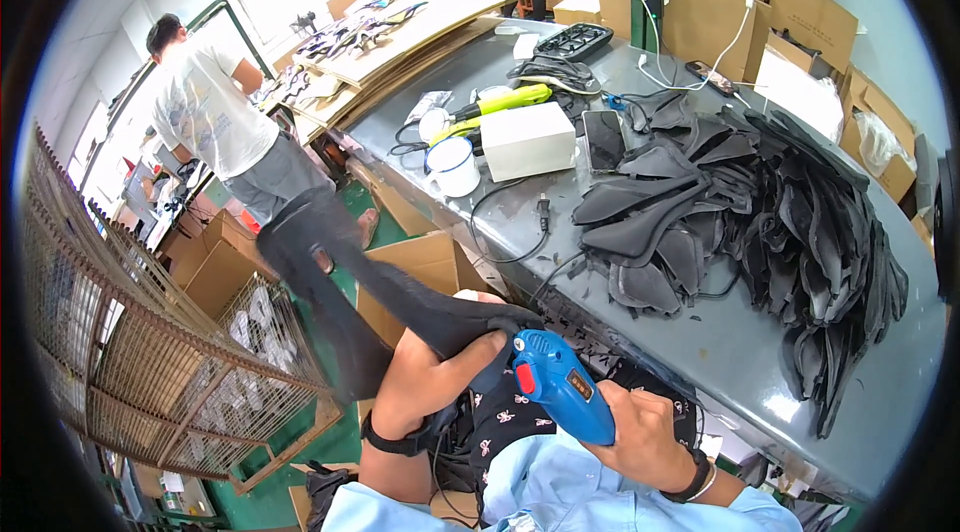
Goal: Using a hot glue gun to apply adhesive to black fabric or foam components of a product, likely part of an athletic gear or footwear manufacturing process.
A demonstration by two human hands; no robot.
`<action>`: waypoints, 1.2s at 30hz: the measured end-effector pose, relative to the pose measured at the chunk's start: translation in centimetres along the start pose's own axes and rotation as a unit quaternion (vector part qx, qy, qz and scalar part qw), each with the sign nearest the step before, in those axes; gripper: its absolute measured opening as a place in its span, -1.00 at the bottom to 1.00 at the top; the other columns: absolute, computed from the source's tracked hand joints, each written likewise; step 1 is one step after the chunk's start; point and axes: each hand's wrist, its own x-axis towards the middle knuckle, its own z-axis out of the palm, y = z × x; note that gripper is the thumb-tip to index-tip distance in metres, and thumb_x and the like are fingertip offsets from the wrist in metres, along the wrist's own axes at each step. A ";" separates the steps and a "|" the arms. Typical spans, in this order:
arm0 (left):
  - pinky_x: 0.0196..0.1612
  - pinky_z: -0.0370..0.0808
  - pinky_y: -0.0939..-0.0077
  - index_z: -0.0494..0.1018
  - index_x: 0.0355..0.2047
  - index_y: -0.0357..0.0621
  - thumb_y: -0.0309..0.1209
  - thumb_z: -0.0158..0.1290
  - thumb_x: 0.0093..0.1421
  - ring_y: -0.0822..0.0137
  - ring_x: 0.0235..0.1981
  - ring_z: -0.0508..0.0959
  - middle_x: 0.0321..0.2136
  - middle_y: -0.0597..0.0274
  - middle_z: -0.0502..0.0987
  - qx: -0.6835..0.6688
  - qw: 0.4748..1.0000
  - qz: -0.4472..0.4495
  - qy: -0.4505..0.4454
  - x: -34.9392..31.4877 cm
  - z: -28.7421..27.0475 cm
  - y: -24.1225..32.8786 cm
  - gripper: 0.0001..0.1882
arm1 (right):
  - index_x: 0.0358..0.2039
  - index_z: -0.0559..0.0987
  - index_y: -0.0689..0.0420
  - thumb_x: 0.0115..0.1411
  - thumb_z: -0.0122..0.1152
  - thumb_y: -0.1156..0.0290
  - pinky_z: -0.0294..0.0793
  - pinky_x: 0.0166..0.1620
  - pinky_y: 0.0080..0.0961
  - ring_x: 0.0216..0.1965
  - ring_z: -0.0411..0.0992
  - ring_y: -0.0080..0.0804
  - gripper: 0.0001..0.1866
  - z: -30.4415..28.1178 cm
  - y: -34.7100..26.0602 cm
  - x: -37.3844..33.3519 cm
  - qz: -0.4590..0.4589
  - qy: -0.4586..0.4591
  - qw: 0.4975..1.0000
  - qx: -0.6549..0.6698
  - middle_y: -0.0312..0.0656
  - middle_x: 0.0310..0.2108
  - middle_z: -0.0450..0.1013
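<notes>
My left hand (428, 380) is closed on a long black saddle-shaped foam piece (400, 297), with thumb and fingers pinching its near end. The piece stretches up and left, forked into two arms and slightly blurred. In my right hand (645, 437) is a blue handheld electric cutter (570, 387) with a red button and a small dark panel. Its head meets the foam edge right beside my left thumb; the blade itself is hidden. On the grey table to the right lies a heap of black saddle-shaped pads (650, 207).
The grey table (730, 362) holds a white box (528, 142), a white mug (453, 167), a yellow-green tool (515, 99), a phone (603, 140) and loose cables. A wire rack (150, 362) stands left. An open carton (420, 272) sits below the table edge. Other people work farther off.
</notes>
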 end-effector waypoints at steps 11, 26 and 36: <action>-0.13 0.44 0.51 0.41 -0.10 -0.36 -0.62 0.07 0.07 0.41 -0.23 0.50 -0.20 0.16 0.51 0.174 0.973 0.122 -0.086 1.0 -0.1 -4.2 -0.67 | -0.11 0.37 0.25 -0.15 0.46 0.34 0.48 -0.51 -0.39 -0.55 0.52 -0.17 -0.39 -0.4 -0.6 0.8 -0.001 -0.004 0.993 0.121 -0.04 -0.53 0.49; -0.06 0.41 0.51 0.42 -0.05 -0.18 -0.48 0.15 0.09 0.36 -0.12 0.48 -0.14 0.21 0.49 0.194 0.971 0.057 -0.125 -0.6 1.1 -10.0 -0.62 | -0.11 0.36 0.27 -0.13 0.50 0.27 0.54 -0.35 -0.45 -0.41 0.57 -0.26 -0.35 -2.9 -1.9 3.1 -0.002 -0.006 0.983 0.183 -0.05 -0.39 0.52; -0.02 0.38 0.39 0.15 0.10 -0.23 0.00 -0.09 0.23 0.28 -0.14 0.46 -0.13 0.04 0.44 -0.447 0.893 0.048 -0.019 -1.5 6.0 -3.9 -0.38 | -0.14 0.35 0.26 -0.15 0.46 0.45 0.52 -0.29 -0.47 -0.40 0.57 -0.29 -0.42 -0.7 -1.3 2.5 0.033 0.001 0.980 0.194 -0.08 -0.42 0.53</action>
